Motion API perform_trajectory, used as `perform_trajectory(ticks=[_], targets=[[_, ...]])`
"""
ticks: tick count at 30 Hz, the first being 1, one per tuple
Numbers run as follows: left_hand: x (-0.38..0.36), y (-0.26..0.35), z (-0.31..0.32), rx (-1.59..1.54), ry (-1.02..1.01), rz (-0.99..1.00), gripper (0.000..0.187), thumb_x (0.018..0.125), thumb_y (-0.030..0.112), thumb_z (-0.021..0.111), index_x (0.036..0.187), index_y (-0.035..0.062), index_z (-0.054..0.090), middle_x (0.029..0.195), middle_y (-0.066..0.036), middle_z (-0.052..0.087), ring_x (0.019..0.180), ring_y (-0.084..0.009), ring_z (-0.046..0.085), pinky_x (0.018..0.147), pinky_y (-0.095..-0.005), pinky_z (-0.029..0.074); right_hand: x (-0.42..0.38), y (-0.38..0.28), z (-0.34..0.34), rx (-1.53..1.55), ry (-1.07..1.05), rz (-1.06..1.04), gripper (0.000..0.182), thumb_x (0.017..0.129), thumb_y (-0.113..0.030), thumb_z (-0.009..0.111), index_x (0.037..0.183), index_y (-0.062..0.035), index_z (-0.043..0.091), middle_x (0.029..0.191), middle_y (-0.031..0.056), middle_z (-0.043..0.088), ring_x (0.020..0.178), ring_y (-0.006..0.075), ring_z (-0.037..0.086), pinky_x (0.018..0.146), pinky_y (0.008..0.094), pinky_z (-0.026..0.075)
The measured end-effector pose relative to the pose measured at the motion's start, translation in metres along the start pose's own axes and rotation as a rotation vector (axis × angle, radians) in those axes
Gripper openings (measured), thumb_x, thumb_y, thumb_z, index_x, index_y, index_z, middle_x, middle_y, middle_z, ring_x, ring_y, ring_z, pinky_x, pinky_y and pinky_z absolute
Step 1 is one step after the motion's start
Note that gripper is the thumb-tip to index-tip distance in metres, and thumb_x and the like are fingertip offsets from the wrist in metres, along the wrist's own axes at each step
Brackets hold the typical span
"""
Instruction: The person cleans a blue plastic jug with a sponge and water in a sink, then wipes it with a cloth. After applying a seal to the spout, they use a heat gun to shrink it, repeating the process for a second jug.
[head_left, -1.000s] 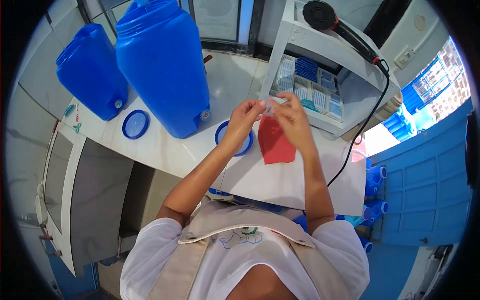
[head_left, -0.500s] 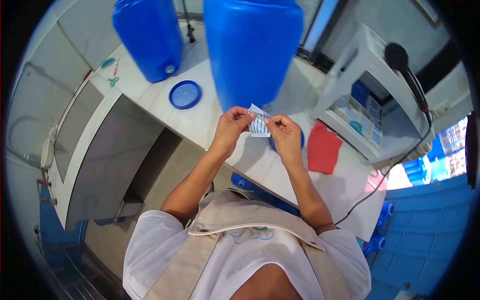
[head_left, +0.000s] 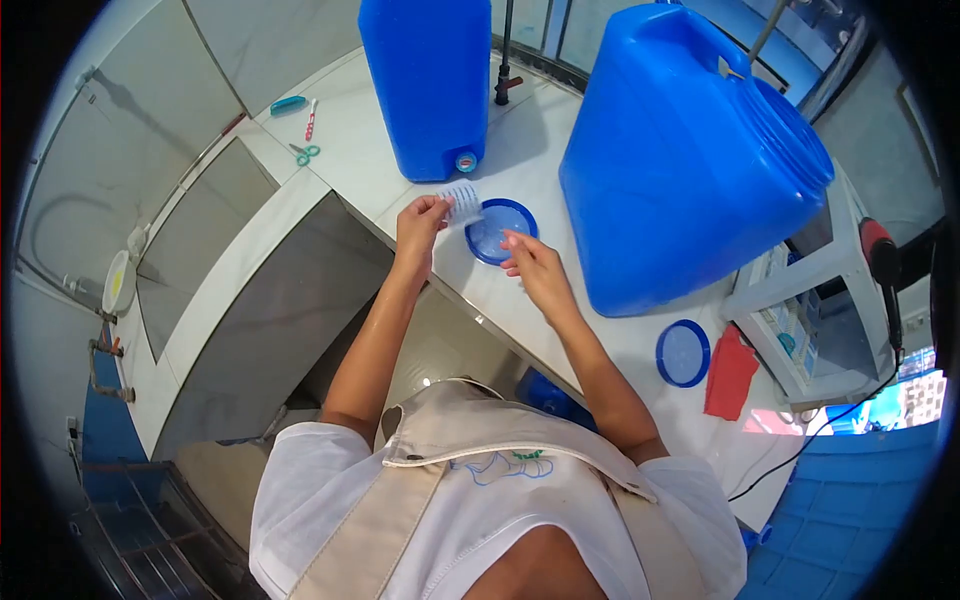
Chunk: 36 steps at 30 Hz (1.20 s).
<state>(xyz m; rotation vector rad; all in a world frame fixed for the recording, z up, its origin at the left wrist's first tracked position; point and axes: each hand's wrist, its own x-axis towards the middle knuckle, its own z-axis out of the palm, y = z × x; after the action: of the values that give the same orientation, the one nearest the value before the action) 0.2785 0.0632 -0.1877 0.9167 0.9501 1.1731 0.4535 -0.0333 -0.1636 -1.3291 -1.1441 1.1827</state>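
A small white packet with printed blue text [head_left: 462,203] is pinched between the thumb and fingers of my left hand [head_left: 424,226]. Just right of it, my right hand [head_left: 533,266] hovers by the edge of a round blue lid [head_left: 500,232], its fingers apart and nothing in them. Behind the packet stands an upright blue container [head_left: 430,90] with a small spout fitting near its base. A larger blue container [head_left: 680,160] with a handle and a round open mouth is to the right.
Teal scissors [head_left: 305,154], a red-and-white stick [head_left: 311,120] and a teal tool [head_left: 288,105] lie at the back left. On the right are another blue lid [head_left: 683,354], a red cloth [head_left: 731,374], a white shelf unit [head_left: 780,320] and a black corded device [head_left: 882,255].
The view has swung left. My right hand has let go of the packet, which stays in my left hand, and both hands are now nearer the left container and its lid.
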Motion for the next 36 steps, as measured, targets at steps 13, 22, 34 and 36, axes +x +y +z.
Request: perform_trajectory(ticks=[13, 22, 34, 36], targets=[[0.116, -0.057, 0.011, 0.702, 0.165, 0.729, 0.018, 0.082, 0.014, 0.055, 0.089, -0.0016, 0.062, 0.083, -0.016, 0.058, 0.077, -0.0284, 0.056, 0.071, -0.0349, 0.045, -0.082, -0.091, -0.066, -0.116, -0.006, -0.111, 0.026, 0.09, -0.014, 0.048, 0.109, 0.0008, 0.058, 0.095, 0.0076, 0.061, 0.082, 0.0123, 0.055, 0.076, 0.0264, 0.045], [0.104, -0.049, 0.039, 1.35, 0.167, 0.869, 0.018, 0.077, 0.009, 0.041, 0.068, -0.0008, 0.053, 0.072, -0.02, 0.06, 0.073, -0.037, 0.057, 0.063, -0.0471, 0.042, -0.172, -0.183, -0.307, -0.925, 1.397, -0.616, 0.024, 0.079, -0.013, 0.058, 0.098, 0.0019, 0.061, 0.094, 0.0159, 0.063, 0.089, 0.0253, 0.06, 0.081, 0.0311, 0.045], [0.121, -0.087, 0.055, 1.072, 0.494, 0.92, 0.018, 0.08, 0.009, 0.04, 0.07, -0.0024, 0.05, 0.074, -0.024, 0.054, 0.075, -0.0384, 0.055, 0.065, -0.0466, 0.044, -0.135, -0.233, -0.556, -1.634, 0.857, 0.427, 0.041, 0.065, -0.026, 0.06, 0.099, -0.0041, 0.063, 0.104, 0.0219, 0.059, 0.101, 0.0331, 0.056, 0.086, 0.0404, 0.045], [0.115, -0.08, 0.056, 1.17, 0.486, 0.912, 0.014, 0.078, 0.006, 0.042, 0.07, -0.0024, 0.05, 0.073, -0.024, 0.054, 0.074, -0.0385, 0.055, 0.064, -0.0464, 0.043, -0.137, -0.243, -0.531, -1.678, 0.909, 0.454, 0.04, 0.065, -0.03, 0.06, 0.097, -0.0054, 0.063, 0.098, 0.0217, 0.061, 0.097, 0.0342, 0.057, 0.083, 0.0413, 0.046]])
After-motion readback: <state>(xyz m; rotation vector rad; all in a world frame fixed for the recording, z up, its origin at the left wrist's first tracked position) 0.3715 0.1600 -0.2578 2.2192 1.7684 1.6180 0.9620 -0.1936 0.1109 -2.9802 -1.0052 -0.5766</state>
